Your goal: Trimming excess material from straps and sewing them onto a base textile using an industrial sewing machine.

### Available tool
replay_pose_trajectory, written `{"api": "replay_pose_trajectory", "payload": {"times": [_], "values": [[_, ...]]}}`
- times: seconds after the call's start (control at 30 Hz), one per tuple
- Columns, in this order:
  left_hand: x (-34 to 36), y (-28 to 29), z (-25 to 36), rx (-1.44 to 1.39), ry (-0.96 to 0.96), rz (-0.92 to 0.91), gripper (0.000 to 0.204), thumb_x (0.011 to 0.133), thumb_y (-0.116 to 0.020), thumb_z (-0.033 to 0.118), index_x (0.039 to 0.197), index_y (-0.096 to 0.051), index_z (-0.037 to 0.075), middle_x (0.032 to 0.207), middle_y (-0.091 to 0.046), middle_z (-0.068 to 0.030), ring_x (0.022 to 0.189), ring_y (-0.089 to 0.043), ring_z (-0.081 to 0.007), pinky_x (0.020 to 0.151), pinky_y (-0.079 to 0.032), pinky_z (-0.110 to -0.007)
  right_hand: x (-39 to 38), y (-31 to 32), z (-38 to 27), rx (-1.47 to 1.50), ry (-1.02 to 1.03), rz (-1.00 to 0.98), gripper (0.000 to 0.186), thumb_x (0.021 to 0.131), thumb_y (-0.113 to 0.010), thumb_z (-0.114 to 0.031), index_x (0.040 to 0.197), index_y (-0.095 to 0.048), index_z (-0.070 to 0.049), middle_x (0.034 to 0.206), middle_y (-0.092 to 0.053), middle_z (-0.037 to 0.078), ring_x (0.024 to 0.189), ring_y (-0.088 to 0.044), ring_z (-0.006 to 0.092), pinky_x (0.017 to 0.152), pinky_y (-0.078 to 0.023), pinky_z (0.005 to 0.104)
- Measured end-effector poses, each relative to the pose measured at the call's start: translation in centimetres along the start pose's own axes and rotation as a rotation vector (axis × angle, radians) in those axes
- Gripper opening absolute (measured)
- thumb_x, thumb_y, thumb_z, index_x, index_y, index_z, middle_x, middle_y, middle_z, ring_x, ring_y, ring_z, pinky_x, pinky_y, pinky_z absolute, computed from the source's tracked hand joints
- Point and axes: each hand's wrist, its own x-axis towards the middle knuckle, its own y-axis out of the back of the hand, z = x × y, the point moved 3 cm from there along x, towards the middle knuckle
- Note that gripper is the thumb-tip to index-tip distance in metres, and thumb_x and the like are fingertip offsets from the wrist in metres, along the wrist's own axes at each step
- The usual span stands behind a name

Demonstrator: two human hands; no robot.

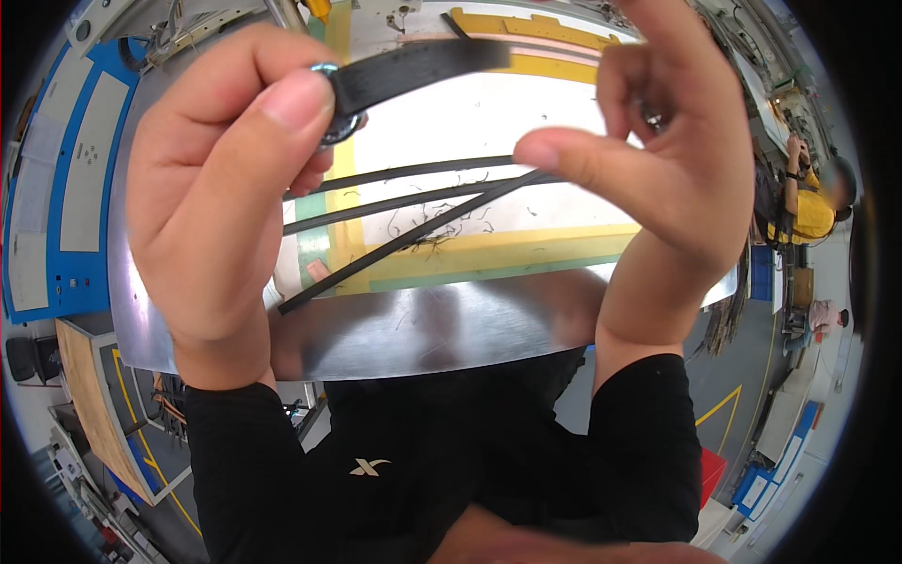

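Raised at the upper left, my left hand pinches the end of a black strap between thumb and forefinger. A round shiny metal piece, partly hidden by the thumb, sits at that end. The strap's other end points right, blurred and free. At the upper right my right hand holds its thumb apart while other fingers curl round a small shiny metal piece, mostly hidden. Below both hands, several long narrow black strips lie across the white worktop, two of them crossing near the right thumb.
Dark thread-like scraps litter the worktop. Yellow and green tape borders it, with a polished metal edge nearest me. Yellow bars lie at the back. A blue-framed panel stands left. A person in yellow is farther right.
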Motion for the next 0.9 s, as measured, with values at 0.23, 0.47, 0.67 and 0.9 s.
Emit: {"api": "replay_pose_trajectory", "payload": {"times": [0.23, 0.47, 0.67, 0.9], "values": [[-0.8, 3.3, 0.1, 0.225, -0.118, -0.051, 0.026, 0.105, -0.044, 0.017, 0.111, -0.057, -0.005, 0.085, -0.054, -0.0039, 0.072, -0.045, -0.0079, 0.066, -0.033, -0.023, 0.7, 3.7, 9.2, -0.162, 0.493, 0.139, 0.017, 0.086, -0.074, -0.003, 0.1, -0.067, 0.002, 0.089, -0.067, 0.0, 0.062, -0.05, 0.0044, 0.052, -0.034, 0.0205], [-6.9, 8.9, -8.5, 0.352, 0.309, 0.164, 0.019, 0.101, -0.059, 0.018, 0.102, -0.065, 0.0, 0.086, -0.058, 0.0025, 0.079, -0.048, -0.0053, 0.072, -0.038, -0.021, 0.2, 0.5, 15.7, -0.701, 0.278, -0.158, 0.012, 0.083, -0.074, -0.011, 0.09, -0.068, -0.004, 0.074, -0.065, 0.015, 0.067, -0.062, 0.0307, 0.064, -0.047, 0.0393], [-6.1, 7.4, -11.2, 0.57, 0.285, 0.247, 0.016, 0.102, -0.057, 0.015, 0.103, -0.064, 0.001, 0.089, -0.059, 0.0019, 0.084, -0.052, -0.0067, 0.078, -0.042, -0.022, -1.2, -1.2, 21.2, -0.579, -0.011, -0.231, 0.034, 0.076, -0.082, -0.027, 0.101, -0.071, -0.006, 0.073, -0.064, 0.014, 0.066, -0.06, 0.0327, 0.064, -0.047, 0.0401], [-7.9, 9.9, -11.4, 0.584, 0.135, 0.203, 0.021, 0.107, -0.048, 0.015, 0.11, -0.061, -0.002, 0.097, -0.059, -0.004, 0.09, -0.051, -0.01, 0.085, -0.039, -0.023, -1.9, 0.8, 21.8, -0.391, 0.149, -0.006, 0.056, 0.072, -0.086, -0.048, 0.103, -0.069, -0.004, 0.065, -0.035, 0.0, 0.06, -0.035, 0.0097, 0.053, -0.027, 0.0265]]}}
